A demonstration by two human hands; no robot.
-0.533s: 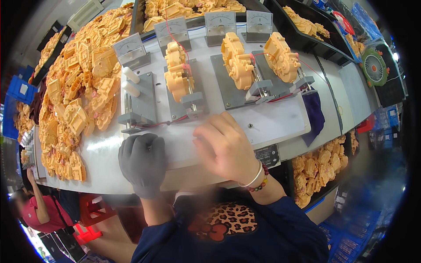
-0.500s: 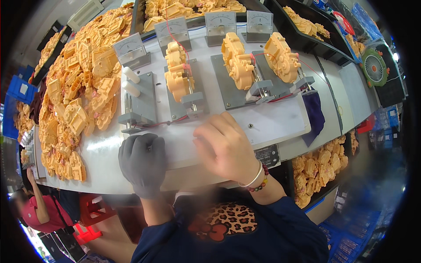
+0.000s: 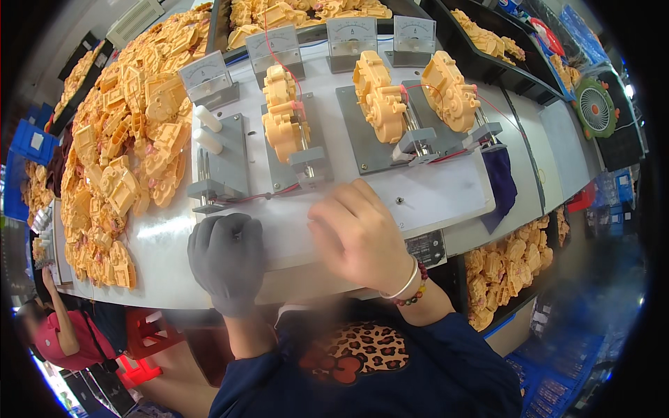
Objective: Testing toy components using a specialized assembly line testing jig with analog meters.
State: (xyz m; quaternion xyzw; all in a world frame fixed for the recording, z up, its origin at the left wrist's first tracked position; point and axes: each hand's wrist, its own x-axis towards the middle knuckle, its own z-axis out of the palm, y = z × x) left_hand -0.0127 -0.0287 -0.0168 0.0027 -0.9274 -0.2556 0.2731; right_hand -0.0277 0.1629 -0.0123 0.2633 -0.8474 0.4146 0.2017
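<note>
- The left hand, in a dark grey fabric glove (image 3: 226, 261), is loosely curled at lower left of centre; the bare right hand (image 3: 362, 237), fingers bent, is near the centre. They are apart from each other; I cannot tell whether either grips anything.
- The nearest pale-orange moulded plastic housing (image 3: 282, 129) sits above centre on a grey base plate, beside a grey block with metal rods (image 3: 310, 164).
- For good handling, I would judge, hold the housing by its solid sides, keep it square to the rods, and avoid tugging the thin red wire (image 3: 299, 83). Keeping fingers below the fixture leaves the clear-faced analogue meter (image 3: 273, 47) in sight.
- The housing's long axis runs from top to bottom of the frame, slanting slightly rightward as it descends; its lower end points toward the hands.
</note>
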